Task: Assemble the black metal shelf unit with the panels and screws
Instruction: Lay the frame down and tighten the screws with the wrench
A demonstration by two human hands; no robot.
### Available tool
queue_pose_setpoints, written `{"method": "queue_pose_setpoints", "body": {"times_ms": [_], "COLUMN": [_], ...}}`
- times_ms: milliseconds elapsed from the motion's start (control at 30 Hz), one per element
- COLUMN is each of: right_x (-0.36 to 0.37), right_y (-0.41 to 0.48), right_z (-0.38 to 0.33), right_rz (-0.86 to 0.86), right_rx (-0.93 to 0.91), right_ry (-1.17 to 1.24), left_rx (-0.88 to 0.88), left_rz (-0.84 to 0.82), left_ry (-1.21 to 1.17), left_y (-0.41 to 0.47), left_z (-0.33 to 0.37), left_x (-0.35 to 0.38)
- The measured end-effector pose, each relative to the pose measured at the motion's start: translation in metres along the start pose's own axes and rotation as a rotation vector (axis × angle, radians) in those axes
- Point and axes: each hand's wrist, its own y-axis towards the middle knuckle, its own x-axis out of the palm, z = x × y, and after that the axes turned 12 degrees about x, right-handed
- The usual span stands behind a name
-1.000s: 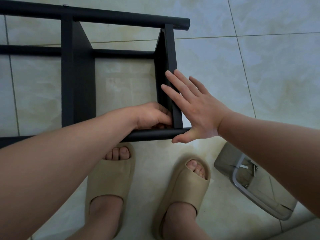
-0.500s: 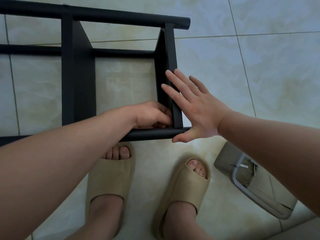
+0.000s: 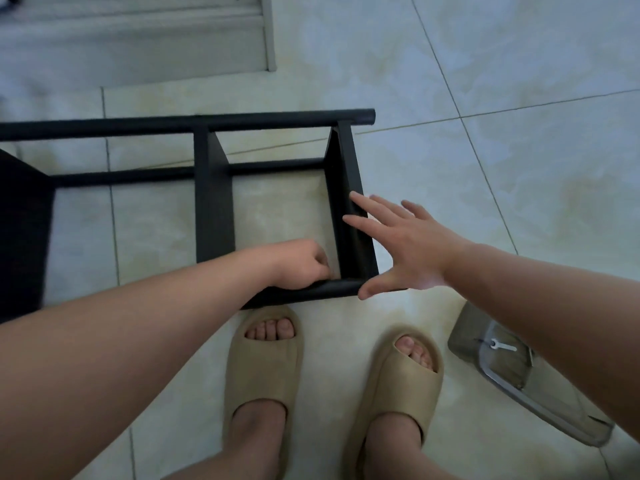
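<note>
Underfoot, pale glossy floor tiles (image 3: 519, 174) beneath black shelf frame (image 3: 212, 202).

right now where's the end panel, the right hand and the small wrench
end panel (image 3: 349, 168), head view, its top edge
right hand (image 3: 412, 251), head view, back of the hand
small wrench (image 3: 502, 347), head view, its shank

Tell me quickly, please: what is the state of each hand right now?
Left hand: fingers curled at the inner corner of the shelf frame; whether they hold anything cannot be told.
Right hand: open, straight fingers touching the end panel.
</note>
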Motion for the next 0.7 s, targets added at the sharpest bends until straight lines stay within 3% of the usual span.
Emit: {"method": "queue_pose_setpoints", "body": {"times_ms": [133,300,400,700], "right_x": [-0.03,-0.081,-0.097,-0.082], "right_y": [-0.003,0.03,0.067,0.127], "right_z": [-0.005,0.002,0.004,0.023], "right_rz": [0.066,0.164,0.178,0.098], "right_rx": [0.177,0.251,0.268,0.271], "right_ry": [0.237,0.229,0.23,0.216], "left_rx": [0.004,0.001,-0.009,-0.185], "left_rz": [0.164,0.506,0.625,0.48], "left_ry": [0.176,0.446,0.527,0.568], "left_y": [-0.033,-0.022,-0.001,0.031], "left_z": [0.012,0.017,0.005,-0.047], "left_x": [-0.045,-0.107,-0.136,-0.168]}}
